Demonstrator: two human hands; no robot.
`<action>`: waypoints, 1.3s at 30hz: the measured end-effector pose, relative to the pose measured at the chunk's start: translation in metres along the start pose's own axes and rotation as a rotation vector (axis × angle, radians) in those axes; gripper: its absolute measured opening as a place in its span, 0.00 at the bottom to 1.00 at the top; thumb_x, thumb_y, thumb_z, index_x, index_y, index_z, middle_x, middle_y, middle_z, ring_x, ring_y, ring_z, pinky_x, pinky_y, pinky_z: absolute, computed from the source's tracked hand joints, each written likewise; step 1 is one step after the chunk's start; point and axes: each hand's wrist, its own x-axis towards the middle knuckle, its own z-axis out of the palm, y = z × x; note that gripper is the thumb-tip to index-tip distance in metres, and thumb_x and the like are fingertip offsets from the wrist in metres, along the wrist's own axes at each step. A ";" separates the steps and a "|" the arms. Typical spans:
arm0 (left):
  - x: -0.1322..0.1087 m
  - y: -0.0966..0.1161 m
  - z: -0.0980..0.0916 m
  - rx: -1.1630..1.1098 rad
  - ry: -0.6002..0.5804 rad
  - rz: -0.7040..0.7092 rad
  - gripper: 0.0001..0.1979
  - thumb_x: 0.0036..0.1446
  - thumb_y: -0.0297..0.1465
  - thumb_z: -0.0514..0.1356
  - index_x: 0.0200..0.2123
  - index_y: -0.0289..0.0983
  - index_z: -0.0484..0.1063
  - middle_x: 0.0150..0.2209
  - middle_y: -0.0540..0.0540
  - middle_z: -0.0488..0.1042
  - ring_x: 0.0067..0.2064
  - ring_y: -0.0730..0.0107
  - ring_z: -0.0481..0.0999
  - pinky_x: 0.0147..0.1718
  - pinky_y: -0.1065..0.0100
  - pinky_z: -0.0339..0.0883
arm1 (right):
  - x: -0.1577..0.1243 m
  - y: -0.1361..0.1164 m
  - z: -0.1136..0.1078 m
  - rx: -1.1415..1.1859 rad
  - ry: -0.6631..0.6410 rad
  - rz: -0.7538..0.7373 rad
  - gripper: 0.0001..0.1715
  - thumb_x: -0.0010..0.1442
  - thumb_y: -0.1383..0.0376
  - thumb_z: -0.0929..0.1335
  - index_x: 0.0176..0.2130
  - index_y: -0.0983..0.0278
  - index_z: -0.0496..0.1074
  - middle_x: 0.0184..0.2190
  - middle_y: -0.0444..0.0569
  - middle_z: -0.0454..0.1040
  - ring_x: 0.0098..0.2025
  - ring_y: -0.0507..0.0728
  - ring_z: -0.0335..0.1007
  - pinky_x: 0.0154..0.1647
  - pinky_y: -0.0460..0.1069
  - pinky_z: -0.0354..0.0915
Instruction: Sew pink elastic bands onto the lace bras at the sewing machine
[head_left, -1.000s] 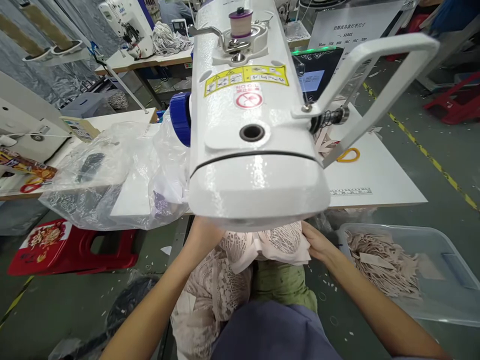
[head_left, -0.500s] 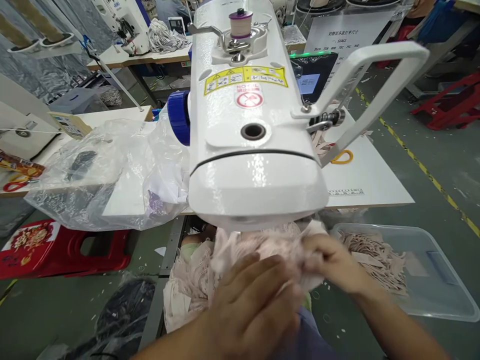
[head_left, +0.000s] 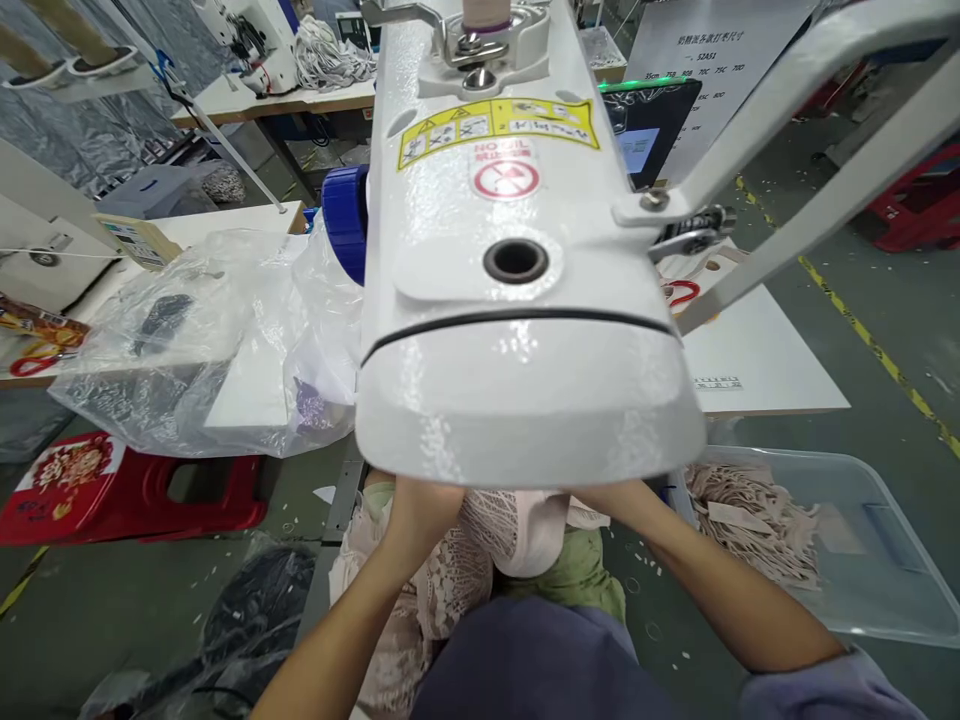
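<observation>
A white sewing machine (head_left: 525, 400) fills the middle of the view, with a blue handwheel (head_left: 346, 224) on its left side. Below its front edge hangs pale pink lace fabric (head_left: 517, 530), part of it over the lap. My left hand (head_left: 429, 500) reaches under the machine head at the fabric's left side; only its back and wrist show. On the right, my right hand (head_left: 611, 497) also goes under the head, just its wrist end visible beside the fabric. The fingers of both hands are hidden behind the machine.
A clear plastic bin (head_left: 885, 570) with pink strips stands at the lower right. Plastic bags (head_left: 225, 340) cover the left table, and a red stool (head_left: 180, 500) is below them. The white tabletop (head_left: 757, 350) at right holds red scissors. A metal frame arm rises at the upper right.
Both hands have moved forward from the lap side to under the machine head, taking the fabric along. The view has shifted closer to the machine.
</observation>
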 end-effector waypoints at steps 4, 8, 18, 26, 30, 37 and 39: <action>0.002 -0.016 0.009 0.064 0.045 -0.016 0.08 0.56 0.33 0.58 0.35 0.40 0.77 0.32 0.45 0.80 0.45 0.54 0.79 0.50 0.59 0.71 | 0.006 -0.002 -0.001 0.024 0.003 0.004 0.28 0.61 0.48 0.67 0.19 0.60 0.61 0.17 0.41 0.57 0.24 0.52 0.54 0.24 0.48 0.56; -0.002 -0.029 0.013 0.068 0.061 0.036 0.11 0.60 0.33 0.54 0.35 0.40 0.77 0.29 0.45 0.80 0.43 0.54 0.79 0.48 0.58 0.72 | 0.008 -0.002 -0.003 0.086 -0.006 0.001 0.28 0.60 0.46 0.68 0.19 0.59 0.60 0.17 0.41 0.56 0.24 0.53 0.54 0.23 0.48 0.58; -0.012 -0.045 0.009 0.082 0.073 0.036 0.14 0.64 0.35 0.52 0.32 0.38 0.74 0.25 0.44 0.75 0.33 0.59 0.77 0.34 0.63 0.72 | -0.002 0.019 0.005 0.151 0.015 0.049 0.28 0.58 0.43 0.67 0.21 0.60 0.64 0.19 0.43 0.62 0.25 0.53 0.58 0.24 0.48 0.59; -0.090 -0.079 0.065 -0.186 0.021 0.175 0.40 0.63 0.55 0.51 0.68 0.37 0.47 0.65 0.30 0.57 0.67 0.44 0.59 0.61 0.46 0.60 | -0.018 0.025 -0.002 0.223 0.024 0.111 0.30 0.57 0.41 0.66 0.20 0.61 0.61 0.20 0.43 0.60 0.24 0.52 0.55 0.24 0.48 0.54; -0.113 -0.084 0.099 -0.173 -0.025 0.150 0.46 0.59 0.54 0.56 0.70 0.38 0.40 0.67 0.28 0.52 0.68 0.40 0.54 0.62 0.42 0.56 | -0.024 0.032 -0.003 0.210 0.044 0.109 0.31 0.58 0.41 0.64 0.20 0.61 0.59 0.18 0.40 0.55 0.22 0.50 0.51 0.24 0.47 0.50; -0.105 -0.095 0.142 0.018 -0.004 0.148 0.29 0.57 0.33 0.60 0.62 0.34 0.61 0.62 0.29 0.63 0.66 0.40 0.58 0.61 0.39 0.57 | -0.035 0.038 0.001 0.287 0.013 0.158 0.33 0.56 0.36 0.64 0.23 0.61 0.61 0.17 0.38 0.55 0.19 0.50 0.50 0.20 0.46 0.49; -0.097 -0.101 0.140 0.039 -0.027 0.184 0.27 0.56 0.27 0.58 0.60 0.35 0.66 0.61 0.31 0.67 0.66 0.43 0.60 0.61 0.41 0.59 | -0.036 0.037 0.001 0.273 0.011 0.143 0.33 0.56 0.36 0.64 0.26 0.61 0.66 0.18 0.40 0.60 0.19 0.50 0.54 0.20 0.46 0.51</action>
